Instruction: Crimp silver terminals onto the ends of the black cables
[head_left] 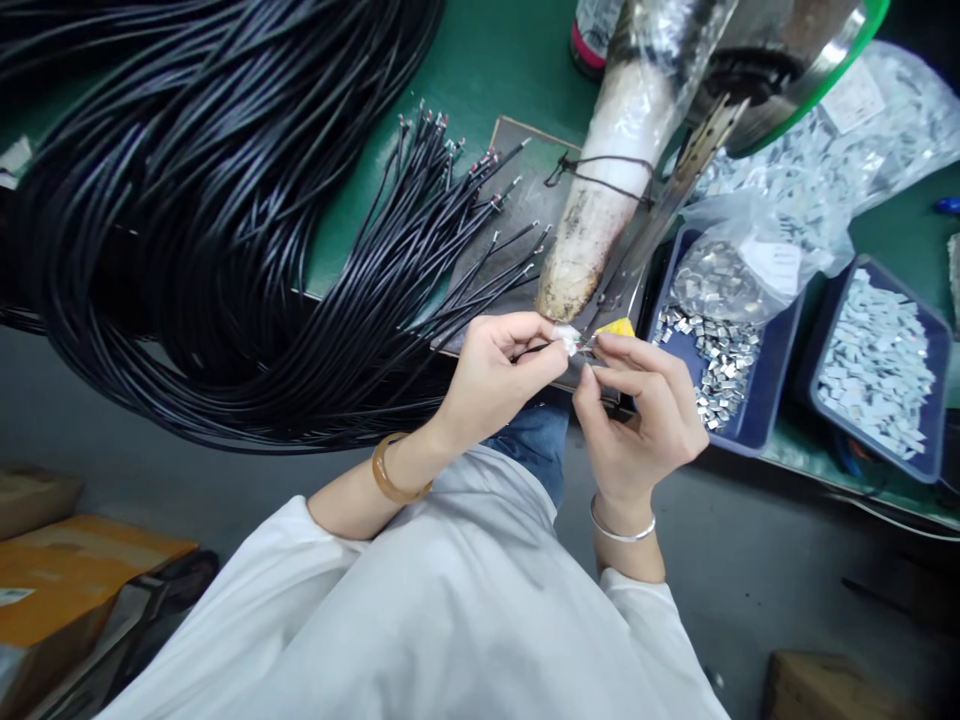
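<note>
My left hand is closed in a pinch around the end of a black cable. A small white piece shows at its fingertips, and the fingers hide part of it. Close by on the right, my right hand has its thumb and fingertips drawn together beside the fine tip of the cable; what lies between them is too small to make out. Just above both hands is the lower end of a white, plastic-wrapped tube. A yellow piece sits behind the right fingertips.
A large bundle of black cables covers the left of the green bench. To the right stand a blue tray of small metal pieces and another blue tray of pale pieces. Plastic bags lie behind them. Cardboard boxes are at lower left.
</note>
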